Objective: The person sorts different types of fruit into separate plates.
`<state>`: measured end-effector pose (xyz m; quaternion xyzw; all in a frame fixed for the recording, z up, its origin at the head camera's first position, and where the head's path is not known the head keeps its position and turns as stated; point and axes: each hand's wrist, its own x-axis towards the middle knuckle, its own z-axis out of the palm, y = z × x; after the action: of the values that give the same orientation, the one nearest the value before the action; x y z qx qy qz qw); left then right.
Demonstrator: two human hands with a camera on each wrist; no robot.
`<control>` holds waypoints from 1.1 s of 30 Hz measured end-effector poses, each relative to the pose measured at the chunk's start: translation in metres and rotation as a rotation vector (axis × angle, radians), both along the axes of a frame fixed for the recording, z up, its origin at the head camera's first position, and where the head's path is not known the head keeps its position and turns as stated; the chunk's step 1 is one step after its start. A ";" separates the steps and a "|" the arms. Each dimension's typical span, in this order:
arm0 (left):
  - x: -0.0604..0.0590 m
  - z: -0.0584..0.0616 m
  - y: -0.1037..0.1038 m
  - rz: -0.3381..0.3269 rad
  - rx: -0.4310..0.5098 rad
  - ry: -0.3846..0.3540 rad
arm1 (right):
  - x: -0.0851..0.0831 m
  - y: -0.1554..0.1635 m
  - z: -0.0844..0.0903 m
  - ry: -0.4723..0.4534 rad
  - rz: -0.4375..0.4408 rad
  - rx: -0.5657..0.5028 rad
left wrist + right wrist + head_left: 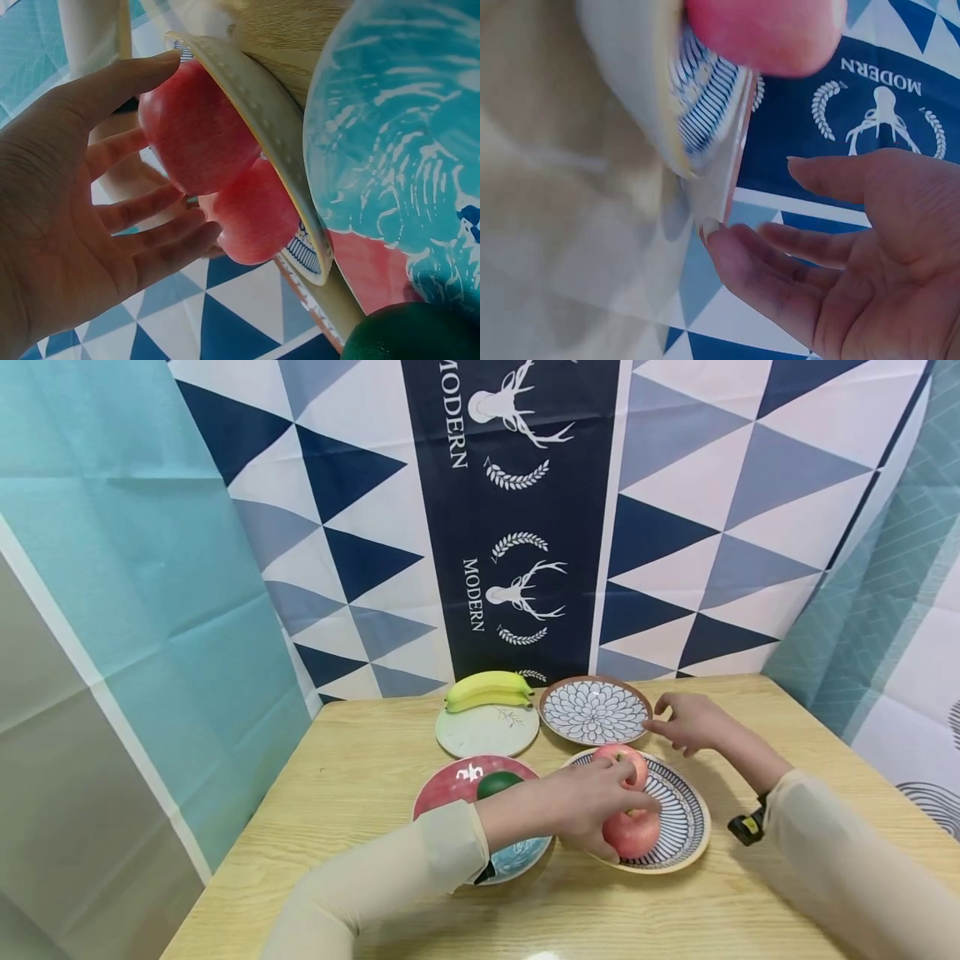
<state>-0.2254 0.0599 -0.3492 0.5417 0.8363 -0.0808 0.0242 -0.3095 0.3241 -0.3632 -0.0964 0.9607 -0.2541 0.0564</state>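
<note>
Two red apples sit on the striped plate (686,827) near the table's front edge. Over the nearer apple (632,832) the left hand (592,806) lies with fingers spread and relaxed, touching its skin without closing round it; the farther apple (621,760) lies just beyond, at twelve o'clock. At nine o'clock a red-and-blue plate (450,785) carries a green fruit (498,783). Farther back, the right hand (690,722), fingers loose, touches the rim of the petal-patterned plate (596,711). Bananas (487,689) rest on the pale plate (487,732) at its nine o'clock.
</note>
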 end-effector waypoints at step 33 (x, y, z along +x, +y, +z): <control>-0.004 0.003 -0.005 -0.053 0.074 0.048 | -0.101 -0.002 -0.029 -0.087 -0.243 -0.030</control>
<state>-0.2295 0.0549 -0.3458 0.5621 0.8244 -0.0633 -0.0181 -0.4106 0.3222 -0.3923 0.0309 0.9581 -0.2772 0.0655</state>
